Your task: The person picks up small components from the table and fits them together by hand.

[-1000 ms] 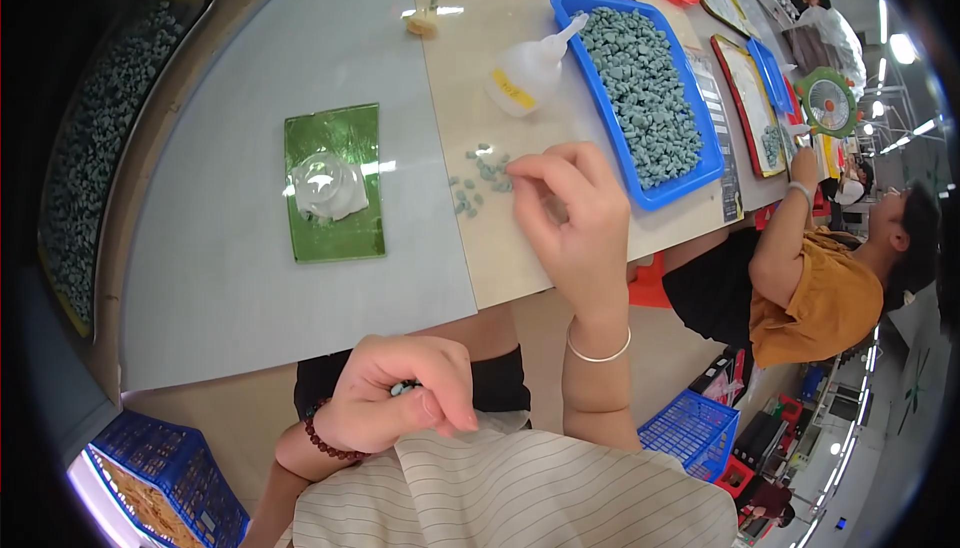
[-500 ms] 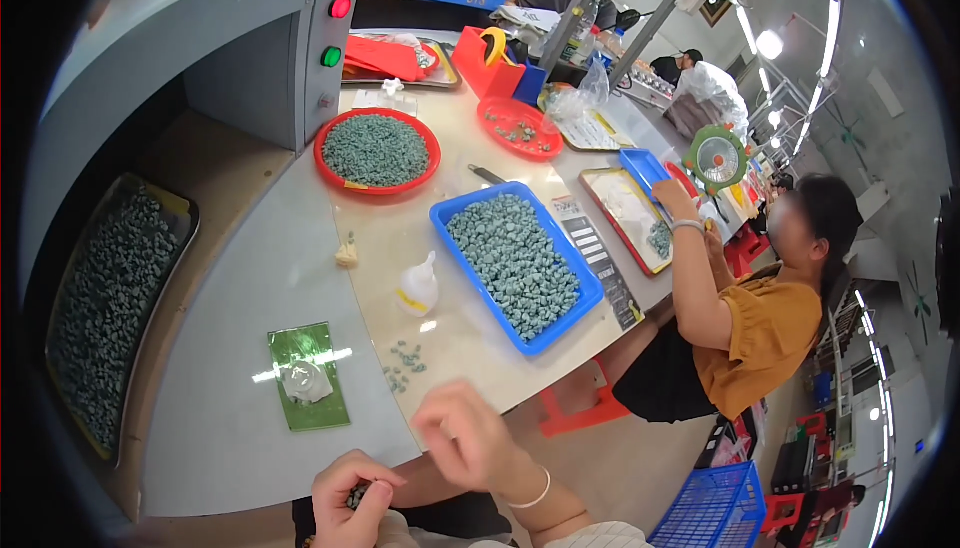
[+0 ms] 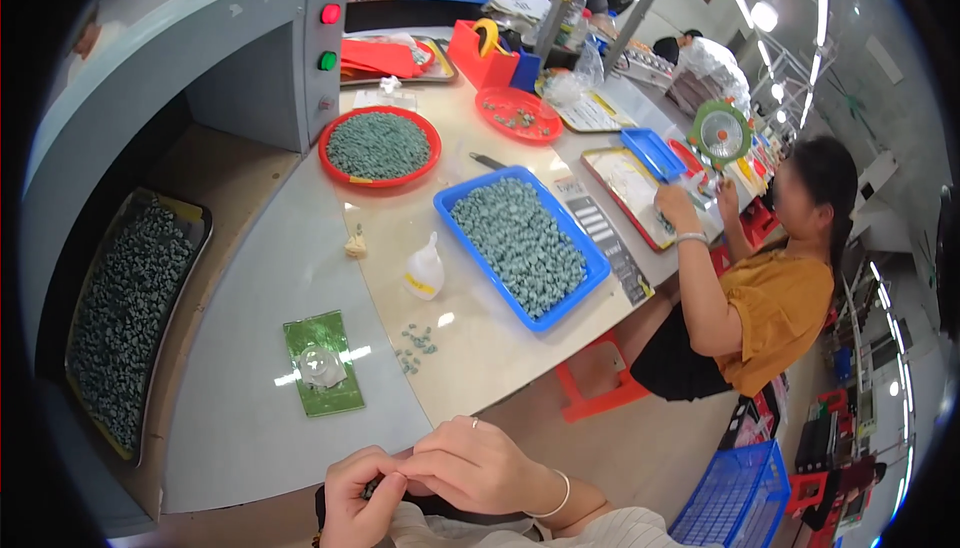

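Near the table's front edge my left hand point(image 3: 360, 496) is closed around some small dark greenish pieces point(image 3: 372, 486), which show only in part. My right hand point(image 3: 475, 466) has its fingers pinched together against the left fingertips; whatever lies between them is hidden. Ahead of the hands, a few loose green pieces point(image 3: 413, 348) are scattered on the table. Left of these lies a green pad point(image 3: 325, 398) with a small clear dish point(image 3: 320, 366) on it. A blue tray point(image 3: 540, 325) full of similar stone-like pieces stands farther right.
A white squeeze bottle point(image 3: 425, 273) stands beside the blue tray. Behind are a round red tray point(image 3: 432, 170) of green pieces and a shallower red dish point(image 3: 535, 133). A grey machine point(image 3: 240, 48) arches over a dark tray at left. A person in orange point(image 3: 770, 308) works at right.
My right hand has come down and left to meet my left hand, and its fingers have closed together. The view has shifted slightly. The person at right has moved their hands.
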{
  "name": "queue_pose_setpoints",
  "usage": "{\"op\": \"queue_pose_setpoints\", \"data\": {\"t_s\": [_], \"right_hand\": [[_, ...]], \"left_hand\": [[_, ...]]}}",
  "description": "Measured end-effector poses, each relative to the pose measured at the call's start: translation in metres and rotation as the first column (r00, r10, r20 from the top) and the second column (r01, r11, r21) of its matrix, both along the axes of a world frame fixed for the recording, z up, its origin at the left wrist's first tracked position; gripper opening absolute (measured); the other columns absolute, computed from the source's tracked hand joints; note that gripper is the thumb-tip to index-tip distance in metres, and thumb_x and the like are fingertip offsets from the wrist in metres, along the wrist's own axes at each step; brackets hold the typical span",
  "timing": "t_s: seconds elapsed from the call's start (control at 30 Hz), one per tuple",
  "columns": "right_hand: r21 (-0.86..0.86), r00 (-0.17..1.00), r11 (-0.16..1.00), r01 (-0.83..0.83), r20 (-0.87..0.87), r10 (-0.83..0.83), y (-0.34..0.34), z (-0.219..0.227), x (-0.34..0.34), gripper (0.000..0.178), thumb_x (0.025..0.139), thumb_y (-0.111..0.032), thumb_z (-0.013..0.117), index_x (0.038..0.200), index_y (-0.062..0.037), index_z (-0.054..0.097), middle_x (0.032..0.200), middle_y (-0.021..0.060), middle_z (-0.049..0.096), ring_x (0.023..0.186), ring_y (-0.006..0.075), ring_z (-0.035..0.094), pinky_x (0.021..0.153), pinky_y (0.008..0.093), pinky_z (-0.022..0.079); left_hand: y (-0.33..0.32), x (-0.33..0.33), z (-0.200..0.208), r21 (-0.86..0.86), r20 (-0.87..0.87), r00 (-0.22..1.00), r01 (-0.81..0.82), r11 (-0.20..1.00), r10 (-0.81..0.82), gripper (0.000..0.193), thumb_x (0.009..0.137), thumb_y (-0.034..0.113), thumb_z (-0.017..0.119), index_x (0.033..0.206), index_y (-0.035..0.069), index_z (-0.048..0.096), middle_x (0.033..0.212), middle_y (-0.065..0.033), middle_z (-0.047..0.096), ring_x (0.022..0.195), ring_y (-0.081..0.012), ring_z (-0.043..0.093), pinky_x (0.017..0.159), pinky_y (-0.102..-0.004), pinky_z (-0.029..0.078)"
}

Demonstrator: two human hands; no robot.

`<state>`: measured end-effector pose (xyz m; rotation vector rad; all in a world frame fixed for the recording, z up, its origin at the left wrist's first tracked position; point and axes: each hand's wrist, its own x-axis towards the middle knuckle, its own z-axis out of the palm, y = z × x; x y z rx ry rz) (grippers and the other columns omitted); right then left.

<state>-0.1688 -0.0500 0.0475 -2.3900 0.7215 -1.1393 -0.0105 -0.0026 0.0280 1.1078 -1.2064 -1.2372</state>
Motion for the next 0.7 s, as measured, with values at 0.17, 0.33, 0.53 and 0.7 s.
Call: {"op": "queue_pose_setpoints", "data": {"t_s": [0.17, 0.33, 0.53, 0.7], "right_hand": [[0.133, 0.997, 0.991, -0.025, 0.075, 0.015, 0.005, -0.007, 0.003, 0.020, 0.067, -0.002, 0.068, 0.086, -0.0021, 0.062, 0.079, 0.0048, 0.058, 0.067, 0.0187, 0.057, 0.058, 0.0283, 0.044], [0.178, 0.985, 0.983, 0.046, 0.154, -0.074, 0.001, -0.016, -0.003, 0.019, 0.068, -0.003, 0.068, 0.086, -0.0019, 0.062, 0.081, 0.0054, 0.059, 0.067, 0.0191, 0.057, 0.058, 0.0284, 0.044], [0.061, 0.985, 0.998, -0.008, 0.172, -0.002, -0.007, -0.013, 0.003, 0.016, 0.069, -0.003, 0.067, 0.084, -0.0016, 0.061, 0.081, 0.0062, 0.056, 0.062, 0.0186, 0.053, 0.054, 0.0278, 0.042], [0.132, 0.984, 0.991, -0.021, 0.180, -0.003, -0.005, -0.017, 0.007, 0.014, 0.070, -0.004, 0.064, 0.083, -0.0045, 0.058, 0.081, 0.0046, 0.055, 0.071, 0.0188, 0.054, 0.060, 0.0301, 0.042]], "left_hand": [[0.003, 0.002, -0.010, 0.055, -0.121, 0.993, 0.005, 0.998, 0.001, 0.016, 0.078, 0.008, 0.052, 0.068, -0.003, 0.056, 0.060, -0.0029, 0.049, 0.052, -0.0074, 0.041, 0.047, -0.0204, 0.029], [0.000, -0.007, -0.025, 0.036, -0.116, 0.991, -0.069, 0.997, 0.073, 0.022, 0.080, 0.015, 0.053, 0.066, -0.002, 0.055, 0.059, -0.0008, 0.046, 0.051, -0.0055, 0.039, 0.045, -0.0199, 0.026], [0.001, -0.007, -0.033, -0.034, -0.164, 0.974, -0.162, 0.986, 0.155, 0.027, 0.084, 0.018, 0.051, 0.065, -0.001, 0.048, 0.063, 0.0019, 0.039, 0.055, -0.0043, 0.030, 0.045, -0.0190, 0.020], [0.003, -0.002, -0.031, -0.017, -0.109, 0.976, -0.190, 0.982, 0.187, 0.025, 0.083, 0.017, 0.050, 0.067, -0.001, 0.048, 0.063, 0.0012, 0.040, 0.056, -0.0057, 0.032, 0.047, -0.0192, 0.021]]}}
